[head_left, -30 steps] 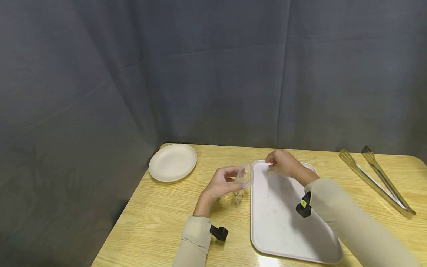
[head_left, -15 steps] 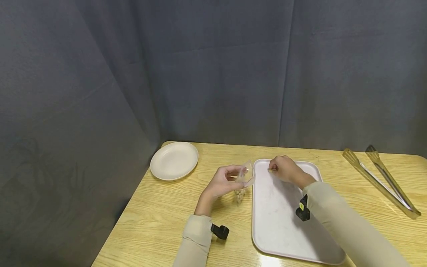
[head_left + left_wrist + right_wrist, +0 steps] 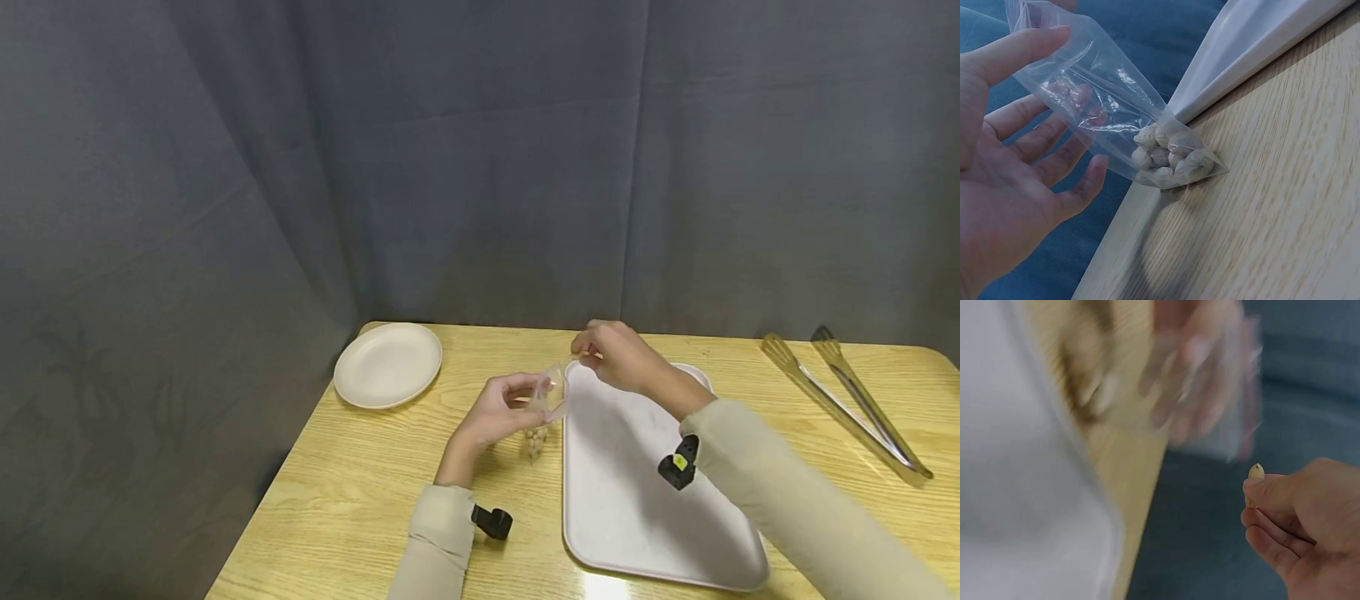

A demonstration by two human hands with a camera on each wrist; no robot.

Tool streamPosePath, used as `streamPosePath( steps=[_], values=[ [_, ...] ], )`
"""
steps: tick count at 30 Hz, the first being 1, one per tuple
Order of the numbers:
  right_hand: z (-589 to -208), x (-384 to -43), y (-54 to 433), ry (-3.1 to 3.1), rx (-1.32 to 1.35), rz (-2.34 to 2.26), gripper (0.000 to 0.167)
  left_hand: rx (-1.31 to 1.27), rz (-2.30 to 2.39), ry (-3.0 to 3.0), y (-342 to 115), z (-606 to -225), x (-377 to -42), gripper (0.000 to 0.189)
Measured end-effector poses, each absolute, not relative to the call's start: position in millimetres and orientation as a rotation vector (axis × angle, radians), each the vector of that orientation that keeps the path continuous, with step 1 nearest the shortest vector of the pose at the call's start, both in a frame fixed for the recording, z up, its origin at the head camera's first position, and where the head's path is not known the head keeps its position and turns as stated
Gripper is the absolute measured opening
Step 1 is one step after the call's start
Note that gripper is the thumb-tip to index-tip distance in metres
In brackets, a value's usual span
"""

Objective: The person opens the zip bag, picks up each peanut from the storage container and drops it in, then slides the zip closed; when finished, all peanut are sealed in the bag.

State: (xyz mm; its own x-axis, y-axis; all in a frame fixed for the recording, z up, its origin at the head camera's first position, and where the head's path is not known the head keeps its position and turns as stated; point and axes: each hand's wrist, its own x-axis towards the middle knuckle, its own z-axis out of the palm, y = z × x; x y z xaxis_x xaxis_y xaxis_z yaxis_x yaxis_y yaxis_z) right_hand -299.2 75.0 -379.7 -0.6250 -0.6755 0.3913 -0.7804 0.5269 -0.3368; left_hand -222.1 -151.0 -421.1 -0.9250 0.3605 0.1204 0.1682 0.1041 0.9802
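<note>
My left hand (image 3: 495, 410) holds a clear plastic bag (image 3: 553, 393) near its mouth, beside the tray's left edge. The thumb lies on one side of the bag and the fingers spread behind it in the left wrist view. Several pale, wrinkled nuts (image 3: 1172, 156) are gathered in the bag's bottom corner, low over the table. Between thumb and fingers, my right hand (image 3: 621, 362) pinches one small pale nut (image 3: 1256, 472) with a pointed tip. That hand is above the tray's far left corner, close to the bag's mouth.
A pale rectangular tray (image 3: 637, 508) lies on the wooden table (image 3: 360, 492) right of the bag. One round plate (image 3: 387, 367) sits at the far left corner. Metal tongs (image 3: 911, 476) lie spread at the right. A dark curtain (image 3: 487, 167) hangs behind the table.
My right hand lowered to the tray and closed on a small nut there, then rose and moved left with it towards the bag. The left hand and bag have stayed nearly still.
</note>
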Motion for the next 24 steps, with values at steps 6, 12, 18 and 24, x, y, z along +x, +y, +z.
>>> streamPosePath(
  steps=[6, 12, 18, 24],
  values=[
    [-353, -278, 56, -2.516, 1.334, 0.800, 0.020, 0.567, 1.920, 2.224, -154, -422, -224, 0.048],
    [-347, -268, 48, -2.547, 1.398, 0.770, 0.020, 0.593, 1.925, 2.228, -155, -422, -224, 0.051],
    [-345, -264, 47, -2.572, 1.415, 0.735, 0.020, 0.574, 1.930, 2.216, -155, -430, -231, 0.051],
    [-346, -263, 48, -2.613, 1.443, 0.698, 0.023, 0.555, 1.927, 2.234, -157, -448, -240, 0.049]
  ],
)
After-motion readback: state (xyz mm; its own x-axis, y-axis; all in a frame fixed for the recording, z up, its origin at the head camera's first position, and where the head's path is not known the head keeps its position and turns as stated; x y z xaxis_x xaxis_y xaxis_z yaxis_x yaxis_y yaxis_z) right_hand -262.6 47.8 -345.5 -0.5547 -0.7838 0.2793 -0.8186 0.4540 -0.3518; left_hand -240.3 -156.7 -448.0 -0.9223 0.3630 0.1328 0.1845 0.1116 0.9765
